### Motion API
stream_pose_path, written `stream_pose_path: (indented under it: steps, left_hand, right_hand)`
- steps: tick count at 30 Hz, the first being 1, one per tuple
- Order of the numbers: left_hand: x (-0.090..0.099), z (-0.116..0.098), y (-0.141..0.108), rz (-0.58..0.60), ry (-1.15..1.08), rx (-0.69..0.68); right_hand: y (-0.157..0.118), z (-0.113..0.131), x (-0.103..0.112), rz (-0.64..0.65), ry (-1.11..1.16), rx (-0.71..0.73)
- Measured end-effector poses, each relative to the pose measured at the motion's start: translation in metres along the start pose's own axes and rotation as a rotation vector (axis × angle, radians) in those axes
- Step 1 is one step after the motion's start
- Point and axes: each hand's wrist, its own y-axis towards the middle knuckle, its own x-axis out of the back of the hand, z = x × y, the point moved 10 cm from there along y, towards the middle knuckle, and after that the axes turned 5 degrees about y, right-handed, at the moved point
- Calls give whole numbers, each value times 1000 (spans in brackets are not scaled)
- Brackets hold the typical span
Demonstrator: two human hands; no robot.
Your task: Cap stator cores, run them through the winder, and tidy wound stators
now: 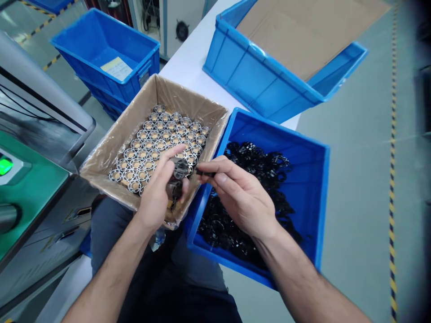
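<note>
Dark ring-shaped parts (181,168) rest in my left hand (159,187), its fingers curled round them above the near side of a lined cardboard box (114,130). Inside that box stand rows of silver rings (154,134). Just to the right, my right hand (240,190) pinches a small dark piece (206,173) between thumb and fingertips, close to the parts in my left hand but apart from them. Below my right hand is a blue bin (311,179) with a heap of black parts (229,231).
A large blue crate (256,76) with a cardboard sheet (303,31) stands on the white table (188,60). Stacked blue bins (101,40), the top one holding a paper, are at the upper left. A green and metal machine (33,179) borders the left side.
</note>
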Motion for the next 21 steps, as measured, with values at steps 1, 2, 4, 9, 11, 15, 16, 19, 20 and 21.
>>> stream_pose_path:
  steps: [1, 2, 4, 9, 11, 15, 16, 19, 20, 21]
  left_hand:
    - [-3, 2, 0, 29, 4, 10]
    - [-5, 2, 0, 47, 9, 4]
    - [-6, 3, 0, 58, -2, -23]
    - [-11, 12, -4, 133, -9, -3]
    - [-12, 13, -6, 141, 38, -2]
    - [-12, 10, -7, 135, 63, -5]
    - [-12, 9, -7, 132, 69, -9]
    - [-13, 5, -7, 130, 85, -24]
    - [-13, 5, -6, 127, 84, -23]
    - [-13, 5, -6, 121, 77, -20]
  right_hand:
    - [1, 2, 1, -12, 2, 23]
    - [1, 3, 2, -33, 0, 38]
    - [2, 3, 5, -79, -19, 40]
    - [1, 2, -1, -91, -104, 28]
    - [0, 5, -4, -75, -137, 91]
    - [0, 9, -4, -66, -140, 180]
    - [0, 8, -4, -58, -135, 179]
    - [1, 6, -3, -53, -124, 176]
    - [2, 6, -2, -61, -118, 178]
    - [2, 6, -1, -70, -114, 180]
